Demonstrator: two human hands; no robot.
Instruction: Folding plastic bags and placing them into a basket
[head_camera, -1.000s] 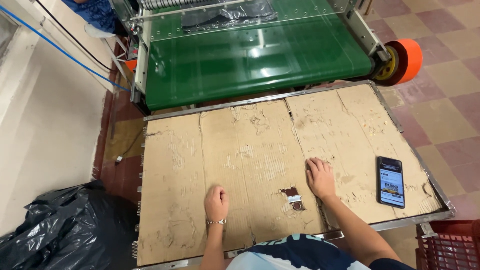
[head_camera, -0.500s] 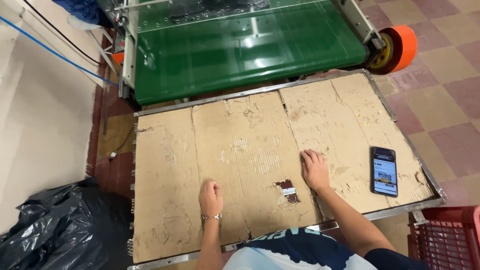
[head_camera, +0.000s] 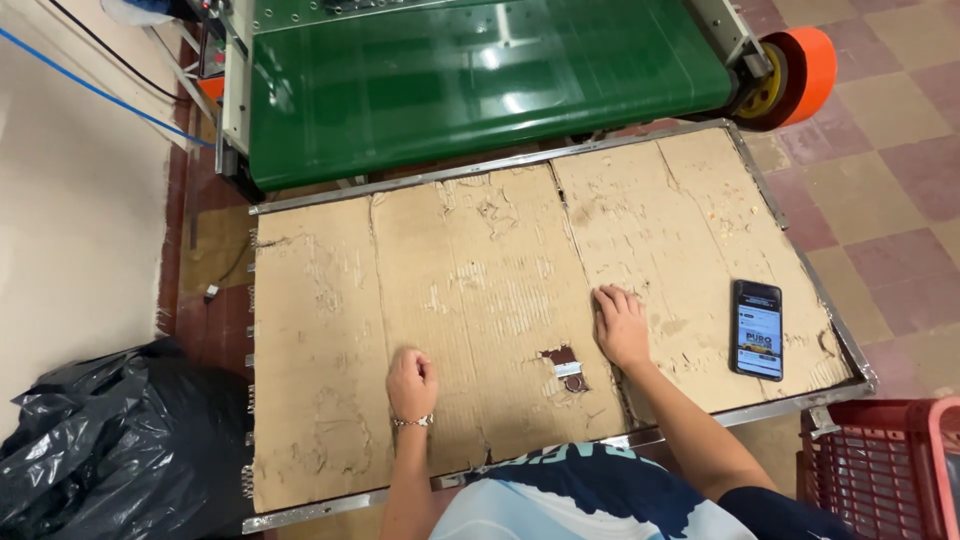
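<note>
My left hand lay loosely curled, gripping nothing, on the worn cardboard that covered the tabletop, near its front edge. My right hand rested flat, fingers spread and empty, just beside a torn hole in the cardboard. A phone lay face up toward the right edge — a careless sweep of that hand could, I judged, knock it off. Behind the far edge stood a green conveyor belt; a black bag sat left.
</note>
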